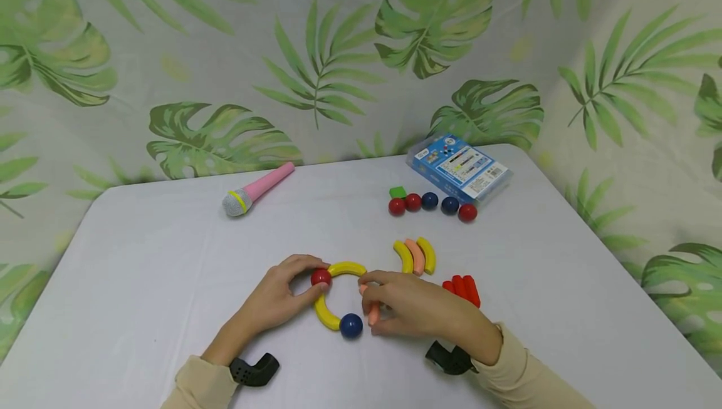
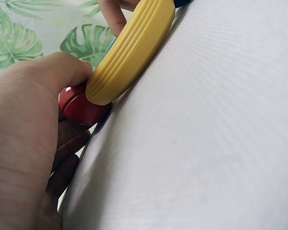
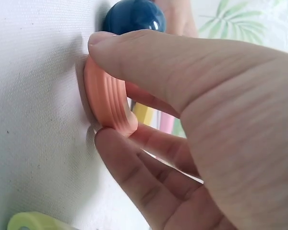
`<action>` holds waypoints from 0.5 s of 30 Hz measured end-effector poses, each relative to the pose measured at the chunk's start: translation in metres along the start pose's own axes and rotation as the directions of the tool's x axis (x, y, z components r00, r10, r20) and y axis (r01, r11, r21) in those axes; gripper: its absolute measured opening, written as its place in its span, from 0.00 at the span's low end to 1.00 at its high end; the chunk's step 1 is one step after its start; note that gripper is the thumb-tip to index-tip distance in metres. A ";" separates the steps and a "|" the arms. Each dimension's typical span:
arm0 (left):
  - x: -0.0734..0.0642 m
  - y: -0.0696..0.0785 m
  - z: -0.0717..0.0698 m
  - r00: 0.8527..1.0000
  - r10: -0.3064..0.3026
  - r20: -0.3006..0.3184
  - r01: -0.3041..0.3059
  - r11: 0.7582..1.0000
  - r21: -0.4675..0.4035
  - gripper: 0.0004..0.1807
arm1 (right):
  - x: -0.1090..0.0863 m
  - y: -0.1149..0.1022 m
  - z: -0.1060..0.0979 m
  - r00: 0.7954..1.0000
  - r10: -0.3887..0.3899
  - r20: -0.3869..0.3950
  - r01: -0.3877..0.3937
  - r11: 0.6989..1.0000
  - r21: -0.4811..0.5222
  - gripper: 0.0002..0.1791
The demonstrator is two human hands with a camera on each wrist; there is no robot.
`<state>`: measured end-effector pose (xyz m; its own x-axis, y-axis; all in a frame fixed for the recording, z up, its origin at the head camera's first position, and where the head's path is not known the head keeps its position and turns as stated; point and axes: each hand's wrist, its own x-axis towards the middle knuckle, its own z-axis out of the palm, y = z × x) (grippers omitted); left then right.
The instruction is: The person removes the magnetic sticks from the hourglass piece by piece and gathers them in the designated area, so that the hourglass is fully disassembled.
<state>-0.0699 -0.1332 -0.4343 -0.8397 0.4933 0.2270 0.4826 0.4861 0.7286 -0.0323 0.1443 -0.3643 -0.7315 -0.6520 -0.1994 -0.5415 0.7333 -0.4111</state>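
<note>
My left hand (image 1: 278, 296) pinches a red ball (image 1: 321, 278) between thumb and fingers. Two curved yellow pieces meet that ball: an upper yellow arc (image 1: 346, 269) and a lower yellow arc (image 1: 325, 314). At the lower arc's far end sits a dark blue ball (image 1: 351, 326). An orange curved piece (image 3: 107, 97), ribbed along its length, is held by its ends between the thumb and fingers of my right hand (image 1: 414, 305). In the right wrist view the blue ball (image 3: 135, 17) lies just beyond the thumb. Together these pieces form a rough ring on the white table.
Right of the ring lie three loose curved pieces (image 1: 416, 256) and several red sticks (image 1: 465, 290). Farther back, red and blue balls (image 1: 430, 201) line up beside a green piece (image 1: 397, 192) and a blue box (image 1: 459, 168). A pink toy microphone (image 1: 259, 189) lies at the back left.
</note>
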 end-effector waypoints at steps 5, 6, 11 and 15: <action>0.000 0.000 0.000 1.000 -0.009 0.002 0.009 1.000 0.002 0.18 | -0.001 0.001 -0.003 1.000 0.007 -0.020 -0.008 1.000 -0.016 0.16; 0.000 0.000 0.000 1.000 -0.010 0.002 0.010 1.000 0.001 0.18 | -0.002 0.001 -0.005 1.000 0.008 -0.029 -0.009 1.000 -0.015 0.17; 0.000 0.001 0.000 1.000 -0.010 0.003 0.010 1.000 -0.005 0.18 | -0.009 0.011 -0.020 0.995 0.044 -0.085 -0.042 0.999 0.023 0.19; 0.000 0.001 -0.001 1.000 -0.007 0.010 0.007 1.000 -0.012 0.18 | -0.018 0.027 -0.037 0.985 0.086 -0.151 -0.083 0.996 0.029 0.23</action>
<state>-0.0697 -0.1335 -0.4332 -0.8405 0.4971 0.2157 0.4737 0.4809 0.7378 -0.0488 0.1826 -0.3390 -0.8297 -0.5498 -0.0971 -0.4671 0.7789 -0.4185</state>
